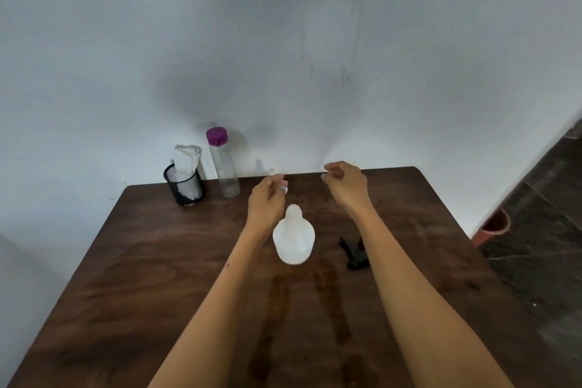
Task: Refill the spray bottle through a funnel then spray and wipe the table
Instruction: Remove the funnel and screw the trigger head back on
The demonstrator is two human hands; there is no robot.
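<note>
Head view, looking down the dark wooden counter (141, 277): two bare forearms reach forward, and between them stands the white spray bottle (293, 238), upright with its neck open and no sprayer on it. Just right of the bottle, partly under the right forearm, lies the black trigger sprayer head (354, 253), flat on the wood. Past the bottle, the left hand (266, 198) hovers with fingers curled in, a narrow grip; whether it pinches anything I cannot tell. The right hand (345, 181), beyond and right of the bottle, is curled loosely too, nothing visible in it. Far behind the bottle to the left, at the wall, a clear water bottle (223, 164) with a purple cap stands beside a black mesh cup (184, 186) holding white cloths (186, 161).
</note>
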